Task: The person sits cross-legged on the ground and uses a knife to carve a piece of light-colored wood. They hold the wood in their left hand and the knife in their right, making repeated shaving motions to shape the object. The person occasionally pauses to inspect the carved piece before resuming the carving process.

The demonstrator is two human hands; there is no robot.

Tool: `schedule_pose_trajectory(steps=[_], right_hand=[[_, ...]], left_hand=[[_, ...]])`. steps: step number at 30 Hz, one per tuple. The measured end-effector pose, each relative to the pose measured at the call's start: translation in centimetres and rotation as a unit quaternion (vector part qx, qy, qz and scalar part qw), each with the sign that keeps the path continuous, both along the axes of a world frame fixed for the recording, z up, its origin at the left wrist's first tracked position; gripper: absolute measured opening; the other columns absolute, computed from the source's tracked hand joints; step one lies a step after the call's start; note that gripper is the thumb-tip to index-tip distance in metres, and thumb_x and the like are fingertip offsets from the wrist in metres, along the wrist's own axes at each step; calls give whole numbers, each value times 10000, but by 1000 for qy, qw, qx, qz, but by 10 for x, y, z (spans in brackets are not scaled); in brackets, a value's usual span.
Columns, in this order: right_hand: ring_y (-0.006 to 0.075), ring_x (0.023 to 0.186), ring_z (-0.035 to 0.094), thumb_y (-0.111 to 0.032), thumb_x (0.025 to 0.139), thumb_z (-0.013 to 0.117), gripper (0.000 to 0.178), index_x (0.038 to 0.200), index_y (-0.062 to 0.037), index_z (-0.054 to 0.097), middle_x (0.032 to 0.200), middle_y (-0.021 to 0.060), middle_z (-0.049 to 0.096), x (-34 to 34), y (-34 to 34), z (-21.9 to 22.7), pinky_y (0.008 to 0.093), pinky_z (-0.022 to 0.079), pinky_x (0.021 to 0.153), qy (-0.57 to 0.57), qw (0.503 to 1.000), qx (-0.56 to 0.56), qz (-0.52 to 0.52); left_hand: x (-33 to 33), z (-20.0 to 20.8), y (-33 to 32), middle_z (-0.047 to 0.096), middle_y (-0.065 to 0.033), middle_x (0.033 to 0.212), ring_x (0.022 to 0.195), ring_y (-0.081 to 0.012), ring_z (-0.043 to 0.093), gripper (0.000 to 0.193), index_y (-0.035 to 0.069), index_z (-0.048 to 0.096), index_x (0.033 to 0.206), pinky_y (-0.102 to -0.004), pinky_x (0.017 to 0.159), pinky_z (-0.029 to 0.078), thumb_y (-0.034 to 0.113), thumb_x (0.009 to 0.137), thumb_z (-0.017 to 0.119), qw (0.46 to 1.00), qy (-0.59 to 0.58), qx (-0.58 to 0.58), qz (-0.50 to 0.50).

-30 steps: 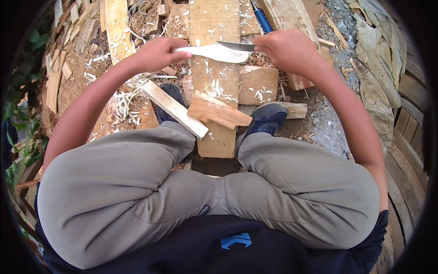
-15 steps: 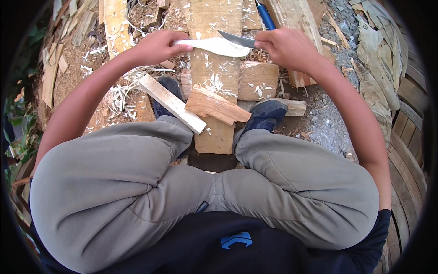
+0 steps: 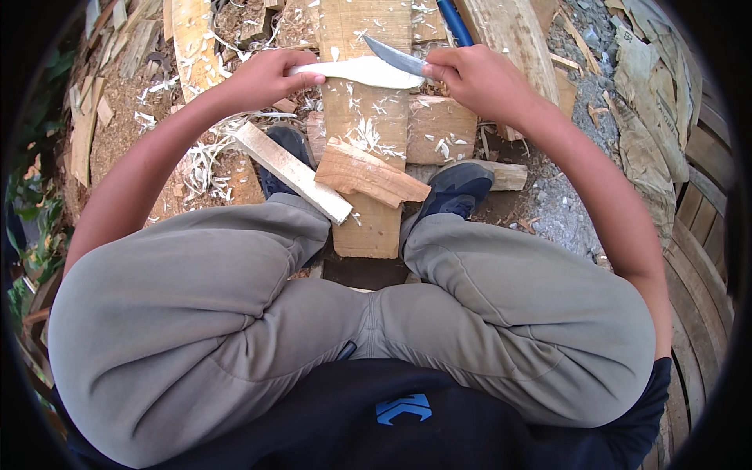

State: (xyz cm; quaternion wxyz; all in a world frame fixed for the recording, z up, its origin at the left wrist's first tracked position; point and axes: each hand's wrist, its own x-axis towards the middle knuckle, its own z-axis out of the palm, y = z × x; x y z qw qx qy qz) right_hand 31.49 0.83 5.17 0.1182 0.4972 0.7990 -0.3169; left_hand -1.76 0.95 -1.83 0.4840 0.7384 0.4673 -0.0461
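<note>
Two knees in grey trousers (image 3: pixel 235 313) frame wooden blocks (image 3: pixel 368 176) between dark shoes (image 3: pixel 458 188). Beyond, the left hand (image 3: pixel 262 78) grips a pale carved wood piece (image 3: pixel 364 72); the right hand (image 3: pixel 478 78) clamps a knife (image 3: pixel 395 56), blade touching it.

Knife handle buried in my right hand (image 3: pixel 478 78), one end of the pale carved piece (image 3: pixel 364 72) inside my left hand (image 3: pixel 266 78) (fingers wrapped over), blue rod (image 3: pixel 454 19) cut off at the top edge

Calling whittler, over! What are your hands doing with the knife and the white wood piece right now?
Left hand grips pale carved piece. Right hand holds knife, blade on the piece. Shavings on plank below; nothing in the way.
</note>
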Motion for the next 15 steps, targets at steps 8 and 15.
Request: schedule_pose_trajectory(steps=[8,15], right_hand=[[362,762,705,-281,1007,594,189,1012,-136,715,764,151,700,18,11,7,498,547,691,-33,987,115,108],[378,745,687,-262,1022,577,202,977,-106,697,733,154,680,12,-4,-1,516,533,698,9,995,96,33]], left_hand=[[-1,-1,5,609,-47,708,641,-165,566,459,88,728,1131,-365,623,439,516,999,630,1000,-3,-11,-19],[2,5,2,612,-52,708,646,-172,569,439,85,728,1119,-372,621,433,496,1001,633,1000,2,-1,-8]])
